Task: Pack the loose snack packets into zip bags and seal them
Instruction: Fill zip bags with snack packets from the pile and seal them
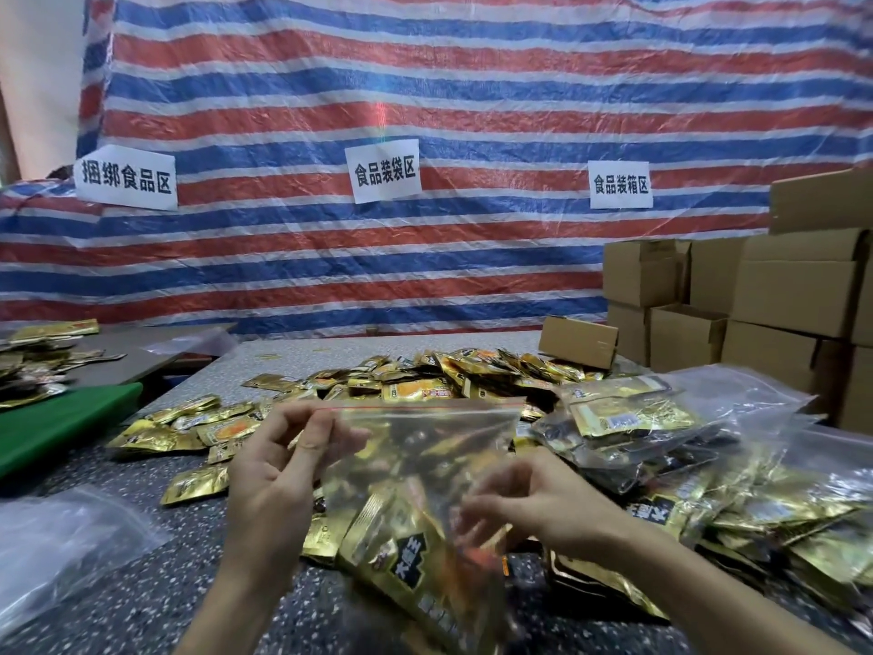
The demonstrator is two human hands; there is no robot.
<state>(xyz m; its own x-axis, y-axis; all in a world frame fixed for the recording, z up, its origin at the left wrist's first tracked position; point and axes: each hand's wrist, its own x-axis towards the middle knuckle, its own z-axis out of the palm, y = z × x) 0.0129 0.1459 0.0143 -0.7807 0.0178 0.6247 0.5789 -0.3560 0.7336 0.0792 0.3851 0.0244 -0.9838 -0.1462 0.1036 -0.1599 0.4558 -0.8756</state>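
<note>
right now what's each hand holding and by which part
The left hand pinches the zip bag at its top left corner. The right hand is at its lower part; grip unclear.

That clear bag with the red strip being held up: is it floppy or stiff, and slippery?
Probably floppy: the clear plastic zip bag with the red strip sags below the left hand pinching its top corner. Likely bottom-heavy, as the gold foil snack packets sit low inside it. Its glossy film may be slippery.
</note>
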